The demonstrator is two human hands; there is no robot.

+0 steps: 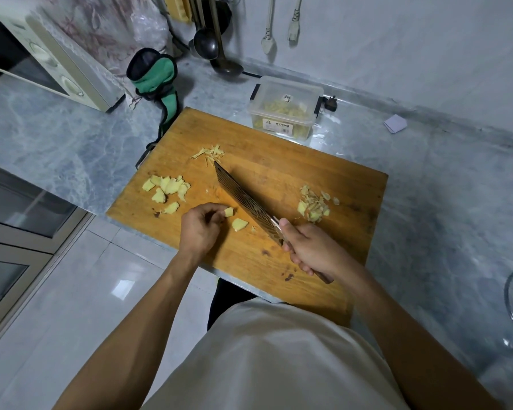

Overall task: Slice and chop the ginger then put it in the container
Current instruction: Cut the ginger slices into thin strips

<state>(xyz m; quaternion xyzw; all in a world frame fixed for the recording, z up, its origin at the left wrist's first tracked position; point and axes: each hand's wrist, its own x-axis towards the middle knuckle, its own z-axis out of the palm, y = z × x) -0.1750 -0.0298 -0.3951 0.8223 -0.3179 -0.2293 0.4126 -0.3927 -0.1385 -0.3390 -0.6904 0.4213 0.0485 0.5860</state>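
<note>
Ginger everywhere on my wooden cutting board [279, 161]: my left hand [197, 229] pinches a small ginger chunk [228, 211] at its fingertips, just beside the cleaver [243, 199], and another ginger slice [240, 224] lies flat right by it. My right hand [311, 250] is wrapped tight round the cleaver's handle, blade angled across the board. I see a pile of slices [168, 189] off to the left, thin slivers [210, 153] near the blade tip, chopped bits [313, 207] to the right. Beyond the board, the clear plastic container [286, 109] holds yellowish pieces.
</note>
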